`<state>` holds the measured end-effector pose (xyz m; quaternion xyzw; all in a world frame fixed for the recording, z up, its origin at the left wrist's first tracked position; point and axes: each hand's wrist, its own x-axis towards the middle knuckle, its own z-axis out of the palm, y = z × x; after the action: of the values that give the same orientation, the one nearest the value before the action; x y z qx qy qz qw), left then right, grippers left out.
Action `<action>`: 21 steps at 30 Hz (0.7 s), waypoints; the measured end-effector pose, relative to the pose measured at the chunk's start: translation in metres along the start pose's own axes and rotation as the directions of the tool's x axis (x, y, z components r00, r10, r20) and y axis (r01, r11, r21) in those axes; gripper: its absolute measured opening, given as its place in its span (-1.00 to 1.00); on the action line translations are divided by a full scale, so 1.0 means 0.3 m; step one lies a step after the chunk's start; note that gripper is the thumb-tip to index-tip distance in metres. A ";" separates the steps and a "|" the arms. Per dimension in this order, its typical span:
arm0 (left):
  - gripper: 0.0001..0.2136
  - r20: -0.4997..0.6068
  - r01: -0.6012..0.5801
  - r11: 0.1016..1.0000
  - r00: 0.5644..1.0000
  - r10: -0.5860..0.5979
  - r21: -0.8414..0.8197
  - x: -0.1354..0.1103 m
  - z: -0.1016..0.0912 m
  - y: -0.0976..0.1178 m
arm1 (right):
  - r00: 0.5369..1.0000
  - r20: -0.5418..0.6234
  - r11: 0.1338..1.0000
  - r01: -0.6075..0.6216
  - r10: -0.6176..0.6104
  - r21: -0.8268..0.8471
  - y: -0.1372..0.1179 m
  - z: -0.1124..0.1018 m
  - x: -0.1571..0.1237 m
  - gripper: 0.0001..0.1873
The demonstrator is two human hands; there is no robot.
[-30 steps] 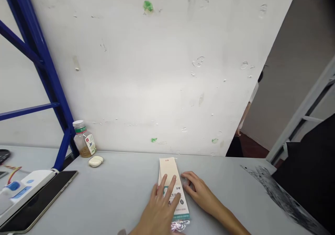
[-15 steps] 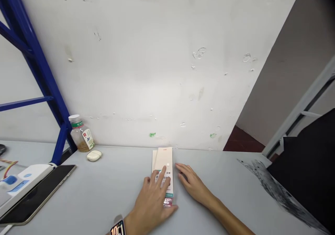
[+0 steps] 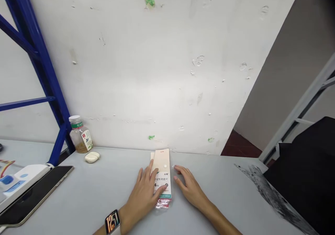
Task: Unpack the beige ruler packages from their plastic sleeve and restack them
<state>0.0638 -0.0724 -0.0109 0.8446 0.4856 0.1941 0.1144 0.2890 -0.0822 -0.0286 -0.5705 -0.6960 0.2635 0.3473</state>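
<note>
A ruler set packet (image 3: 162,179) with a cream and white card lies flat on the grey desk, its long side pointing away from me. A clear, pink-edged plastic end (image 3: 163,203) sticks out at the near side. My left hand (image 3: 143,189) rests over the packet's left edge with its fingers spread, the thumb lying across the printed card. It hides part of the print. Just off the packet's right edge, my right hand (image 3: 190,186) lies on the desk with fingers stretched and thumb apart. A tiny clear bit near its fingertips is too small to make out.
To the left are a cream rounded case (image 3: 92,157), a clear jar (image 3: 81,135) with a white lid, a dark tablet (image 3: 39,193) and a white power strip (image 3: 19,182). A white wall (image 3: 146,81) stands behind the desk. Black cloth (image 3: 303,172) lies at right.
My left hand has slid left from the packet's middle to its left edge, uncovering more print. My right hand stays beside the packet. The view has shifted slightly.
</note>
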 end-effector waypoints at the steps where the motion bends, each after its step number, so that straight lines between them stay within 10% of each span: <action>1: -0.47 -0.006 -0.017 1.000 1.000 0.017 -0.018 0.004 0.001 -0.005 | 1.000 0.003 1.000 0.012 -0.012 -0.024 -0.002 0.000 -0.001 -0.49; 9: -0.51 0.067 -0.032 0.994 0.997 0.039 -0.102 0.041 -0.006 -0.042 | 0.997 0.061 0.981 -0.033 0.045 -0.189 -0.002 0.002 0.012 -0.44; 21: -0.35 0.081 0.075 0.947 0.991 -0.105 0.314 0.104 -0.068 -0.265 | 0.988 0.122 0.884 -0.026 0.094 -0.468 0.101 -0.123 0.037 -0.23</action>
<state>0.0073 -0.0053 -0.0161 0.8374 0.5421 0.0687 0.0126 0.3352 -0.0661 -0.0268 -0.6383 -0.7435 0.1398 0.1421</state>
